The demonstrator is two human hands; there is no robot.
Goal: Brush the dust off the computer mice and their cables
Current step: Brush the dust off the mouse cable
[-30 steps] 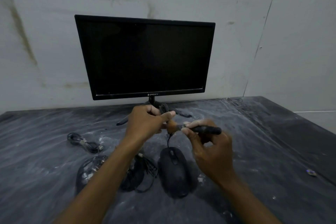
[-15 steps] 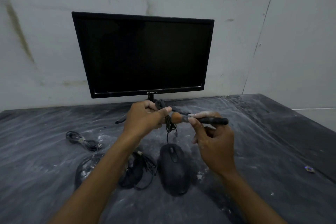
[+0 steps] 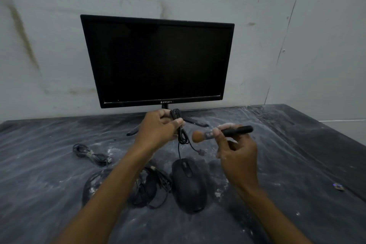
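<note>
A black mouse point(image 3: 189, 184) lies on the dusty table between my forearms. Its cable point(image 3: 181, 136) rises to my left hand point(image 3: 158, 129), which grips the bundled loops above the table; the USB plug point(image 3: 201, 152) dangles below. My right hand point(image 3: 236, 152) pinches a black-handled brush point(image 3: 221, 133) held sideways, its brown bristles a little to the right of the cable loops, not touching them. A second mouse point(image 3: 144, 190) with tangled cable and a third mouse point(image 3: 93, 186) lie partly hidden under my left forearm.
A black monitor point(image 3: 158, 61) on a stand is at the back against the wall. A coiled cable point(image 3: 91, 154) lies at the left on the table point(image 3: 297, 164). A small bit of debris point(image 3: 337, 186) sits at the right. White dust streaks the dark surface.
The brush has drawn away to the right and a little down from the cable bundle. The USB plug now hangs free below my left hand.
</note>
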